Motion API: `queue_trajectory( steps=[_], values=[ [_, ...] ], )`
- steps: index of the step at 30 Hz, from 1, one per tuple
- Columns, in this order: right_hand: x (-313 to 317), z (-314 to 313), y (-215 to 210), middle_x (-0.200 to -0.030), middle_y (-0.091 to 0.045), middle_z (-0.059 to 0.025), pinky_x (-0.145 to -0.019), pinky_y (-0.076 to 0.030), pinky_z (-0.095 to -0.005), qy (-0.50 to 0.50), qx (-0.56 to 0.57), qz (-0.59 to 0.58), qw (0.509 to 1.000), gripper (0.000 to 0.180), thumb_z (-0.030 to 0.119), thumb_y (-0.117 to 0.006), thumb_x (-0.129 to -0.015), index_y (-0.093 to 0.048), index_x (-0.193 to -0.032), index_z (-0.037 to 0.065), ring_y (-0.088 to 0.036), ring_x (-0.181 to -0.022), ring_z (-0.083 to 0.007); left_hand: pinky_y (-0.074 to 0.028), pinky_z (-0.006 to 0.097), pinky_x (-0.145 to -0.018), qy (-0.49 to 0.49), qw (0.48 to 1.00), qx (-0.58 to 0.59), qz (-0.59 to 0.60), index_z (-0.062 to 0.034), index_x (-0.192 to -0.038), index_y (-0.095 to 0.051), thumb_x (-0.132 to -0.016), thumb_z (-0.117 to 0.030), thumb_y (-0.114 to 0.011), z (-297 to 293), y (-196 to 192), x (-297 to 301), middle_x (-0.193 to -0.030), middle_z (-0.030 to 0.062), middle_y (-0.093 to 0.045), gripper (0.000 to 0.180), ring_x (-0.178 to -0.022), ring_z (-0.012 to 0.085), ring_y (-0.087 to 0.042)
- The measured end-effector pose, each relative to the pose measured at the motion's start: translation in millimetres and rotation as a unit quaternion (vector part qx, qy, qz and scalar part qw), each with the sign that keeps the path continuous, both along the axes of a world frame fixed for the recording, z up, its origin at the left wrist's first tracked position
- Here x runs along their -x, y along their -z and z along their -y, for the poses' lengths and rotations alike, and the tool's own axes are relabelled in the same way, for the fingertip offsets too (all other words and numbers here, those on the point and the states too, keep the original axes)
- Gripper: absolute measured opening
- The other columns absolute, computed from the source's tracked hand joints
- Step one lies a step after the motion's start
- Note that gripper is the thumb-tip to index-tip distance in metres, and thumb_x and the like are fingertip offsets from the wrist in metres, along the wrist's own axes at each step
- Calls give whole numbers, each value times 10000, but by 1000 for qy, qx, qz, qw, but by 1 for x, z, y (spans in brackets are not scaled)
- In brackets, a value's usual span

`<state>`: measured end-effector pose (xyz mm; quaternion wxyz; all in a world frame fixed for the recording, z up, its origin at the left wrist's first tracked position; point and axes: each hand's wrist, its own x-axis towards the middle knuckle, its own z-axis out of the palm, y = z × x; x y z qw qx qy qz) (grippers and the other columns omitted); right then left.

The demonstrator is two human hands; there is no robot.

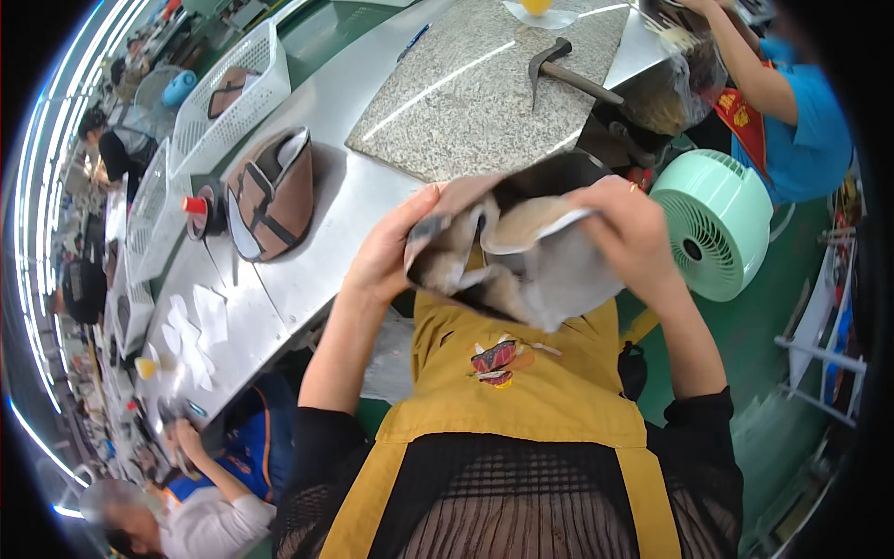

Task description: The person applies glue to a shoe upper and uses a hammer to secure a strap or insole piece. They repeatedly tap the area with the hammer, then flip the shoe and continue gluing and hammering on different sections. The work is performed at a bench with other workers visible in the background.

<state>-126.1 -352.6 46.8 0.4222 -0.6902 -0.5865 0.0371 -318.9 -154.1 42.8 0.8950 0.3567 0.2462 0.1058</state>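
Above my lap I hold what looks like a brown boot upper (447, 200) with a dark edge and a pale fleecy lining (549, 256) that bulges out of its opening. My left hand (391, 242) grips its left side, the thumb along the top edge. My right hand (629, 233) is closed on the right side, pinching the pale lining near the rim; some fingertips are hidden behind the piece. A similar brown upper (275, 196) with dark straps stands on the metal table (326, 252) to the left, apart from my hands.
Beyond my hands lies a speckled stone slab (447, 93) with a hammer (568, 74) on it. A green fan (712, 224) stands at the right. White baskets (237, 102), a red-topped spool (200, 210) and white scraps (196, 335) are on the left. Co-workers sit at the upper right and lower left.
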Motion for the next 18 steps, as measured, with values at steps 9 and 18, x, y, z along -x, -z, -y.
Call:
queue_trajectory(
  steps=[9, 18],
  values=[
    [-50, 58, 9, -836, -625, -68, -726, -467, -258, -71, 164, -212, 961, 112, 41, -624, -833, -625, -931, -13, -600, -789, -143, -449, 187, -757, 221, 926, -288, -102, -24, -1182, -564, -950, -207, -573, 24, 4, -18, -948, -1, -625, 296, -846, 18, -559],
    [-33, -2, 39, -980, -654, -93, -819, -458, -320, -270, 170, -290, 902, 226, 199, -566, -901, -660, -1003, 21, -587, -894, -204, -475, 325, -818, 398, 748, -531, -22, -65, -1186, -603, -921, -235, -594, 47, -21, -45, -1048, 113, -640, 315, -964, 240, -610]
  ],
)
